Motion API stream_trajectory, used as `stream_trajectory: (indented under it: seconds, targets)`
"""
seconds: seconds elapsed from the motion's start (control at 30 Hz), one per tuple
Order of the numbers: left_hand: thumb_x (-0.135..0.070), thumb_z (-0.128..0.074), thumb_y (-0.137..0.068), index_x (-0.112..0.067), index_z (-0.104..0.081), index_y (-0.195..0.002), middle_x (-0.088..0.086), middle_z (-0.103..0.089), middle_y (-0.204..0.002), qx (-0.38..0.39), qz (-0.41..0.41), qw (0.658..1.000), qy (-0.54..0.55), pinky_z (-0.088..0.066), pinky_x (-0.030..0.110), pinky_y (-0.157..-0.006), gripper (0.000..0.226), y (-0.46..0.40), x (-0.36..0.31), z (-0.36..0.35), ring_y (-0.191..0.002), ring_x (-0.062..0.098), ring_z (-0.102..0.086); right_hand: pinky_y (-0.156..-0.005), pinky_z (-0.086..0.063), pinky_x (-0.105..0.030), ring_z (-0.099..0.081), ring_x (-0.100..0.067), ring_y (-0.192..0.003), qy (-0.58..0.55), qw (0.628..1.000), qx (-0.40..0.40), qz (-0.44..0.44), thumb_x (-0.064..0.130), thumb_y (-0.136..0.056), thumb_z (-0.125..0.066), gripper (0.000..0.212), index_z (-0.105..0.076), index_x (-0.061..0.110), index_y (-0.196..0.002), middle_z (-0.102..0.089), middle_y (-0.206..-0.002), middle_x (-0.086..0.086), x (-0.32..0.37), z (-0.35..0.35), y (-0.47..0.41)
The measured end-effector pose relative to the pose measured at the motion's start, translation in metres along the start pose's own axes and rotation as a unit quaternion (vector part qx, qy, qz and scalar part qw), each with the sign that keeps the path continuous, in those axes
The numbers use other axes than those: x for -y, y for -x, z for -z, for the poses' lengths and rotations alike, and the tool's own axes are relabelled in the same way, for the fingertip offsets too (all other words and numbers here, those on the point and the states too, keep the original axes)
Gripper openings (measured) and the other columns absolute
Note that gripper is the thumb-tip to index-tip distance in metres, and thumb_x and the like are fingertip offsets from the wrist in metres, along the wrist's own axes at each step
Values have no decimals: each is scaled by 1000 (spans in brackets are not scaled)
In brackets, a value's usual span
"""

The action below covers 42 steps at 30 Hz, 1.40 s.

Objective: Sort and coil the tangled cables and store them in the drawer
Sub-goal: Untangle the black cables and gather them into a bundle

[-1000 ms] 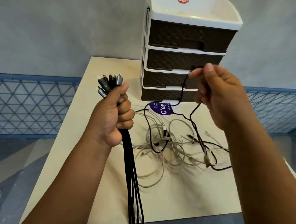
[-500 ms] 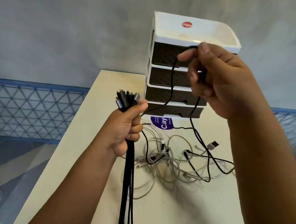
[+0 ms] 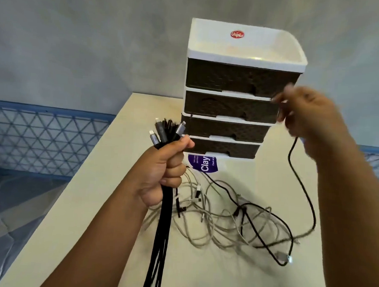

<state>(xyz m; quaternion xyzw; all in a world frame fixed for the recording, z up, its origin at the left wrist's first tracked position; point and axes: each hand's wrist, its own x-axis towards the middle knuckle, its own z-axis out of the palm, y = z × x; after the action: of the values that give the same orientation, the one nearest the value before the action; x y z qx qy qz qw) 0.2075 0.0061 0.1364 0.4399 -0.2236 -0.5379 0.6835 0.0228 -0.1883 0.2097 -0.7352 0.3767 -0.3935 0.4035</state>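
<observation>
Head view: right hand (image 3: 306, 118) is pinching a black cable (image 3: 300, 184) trailing toward 6 o'clock into the tangle (image 3: 224, 219); left hand (image 3: 163, 170), at 9 o'clock, is gripping the bundle (image 3: 163, 229) upright.

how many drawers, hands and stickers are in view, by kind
Dark woven-pattern drawers in the white plastic unit: 4
Bare hands, left hand and right hand: 2
Stickers, red oval sticker and purple Clay sticker: 2
Total: 8
</observation>
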Motion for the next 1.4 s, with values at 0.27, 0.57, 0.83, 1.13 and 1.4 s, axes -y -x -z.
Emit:
stream_trajectory:
  seconds: [0.27,0.57,0.83,1.13,1.4]
  targets:
    - [-26,-68,-74,-15,-59,-90,-9,-22,-49,-40,-11,994,-105,-9,16,-40,22,-1,-7,-6,-40,3,-15,-97,-47,-27,-60,-13,-115,60,992,113,-16,10,-101,-38,35,-62,20,-125,-65,-126,-1,-40,-52,38]
    - [-17,-73,-81,-21,-64,-75,-6,-24,-49,56,33,988,-141,-9,17,-41,11,5,2,-7,-39,4,-16,-64,-51,-32,-67,-25,-60,-177,780,509,-317,70,-87,-32,78,-70,2,-86,-70,-69,-15,-46,-95,51]
    - [-16,-70,-83,-14,-63,-89,-4,-29,-50,115,45,970,-208,-12,18,-40,9,12,5,-6,-39,5,-19,-54,-54,-23,-60,-13,-63,-290,765,438,-372,34,-90,-61,24,-62,11,-101,-63,-76,-7,-52,-125,70]
    - [-30,-60,-87,-16,-67,-92,-7,-20,-51,59,27,992,-108,-11,12,-38,17,17,8,-7,-40,3,-15,-55,-45,-20,-55,-8,-52,-392,809,344,-272,13,-87,-58,4,-61,12,-90,-54,-62,0,-28,-103,57]
    - [-51,-64,-83,-15,-64,-94,-9,-21,-48,-85,25,996,19,-14,14,-33,37,4,12,4,-38,2,-15,-63,-46,-28,-55,-15,-61,-328,888,281,-159,9,-91,-57,14,-67,11,-100,-57,-77,-6,-18,-94,88]
